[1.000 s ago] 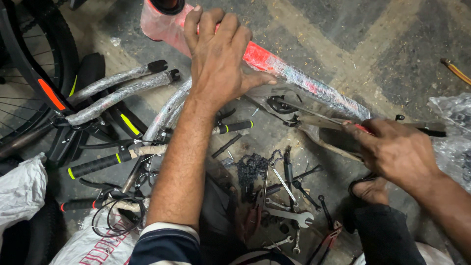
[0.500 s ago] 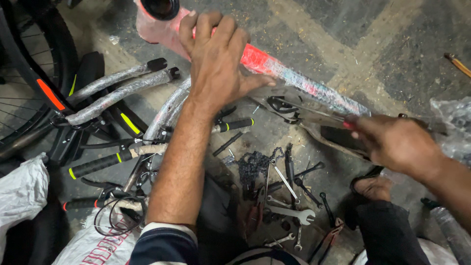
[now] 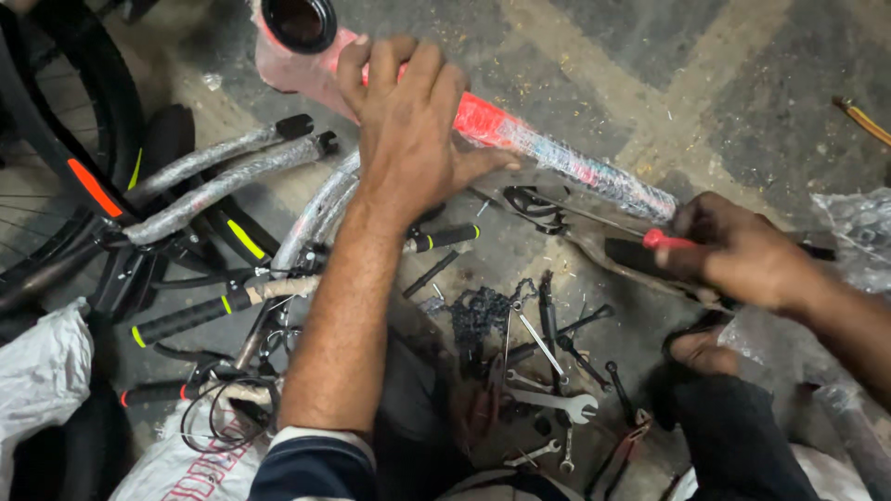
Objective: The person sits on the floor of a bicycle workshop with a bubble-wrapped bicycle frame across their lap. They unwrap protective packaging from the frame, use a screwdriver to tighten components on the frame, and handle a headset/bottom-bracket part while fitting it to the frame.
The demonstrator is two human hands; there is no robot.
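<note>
A red bicycle frame tube (image 3: 548, 153), wrapped in clear plastic film, runs from the black head tube opening (image 3: 297, 23) at the top toward the right. My left hand (image 3: 408, 125) presses flat on the upper part of that tube, fingers spread over it. My right hand (image 3: 742, 255) is closed around a tool with a red handle (image 3: 664, 239) at the tube's lower end, beside a black frame part (image 3: 640, 260). The tool's working end is hidden by my fingers.
Loose spanners (image 3: 552, 404), a chain (image 3: 478, 311) and several hex keys lie on the concrete floor between my arms. Wrapped fork legs (image 3: 223, 176), handlebars with black grips (image 3: 186, 320) and a wheel (image 3: 56, 139) lie at the left. Crumpled clear plastic (image 3: 858, 232) sits at the right edge.
My right hand has shifted slightly left along the lower end of the tube with the red-handled tool. My left hand stays pressed on the frame tube.
</note>
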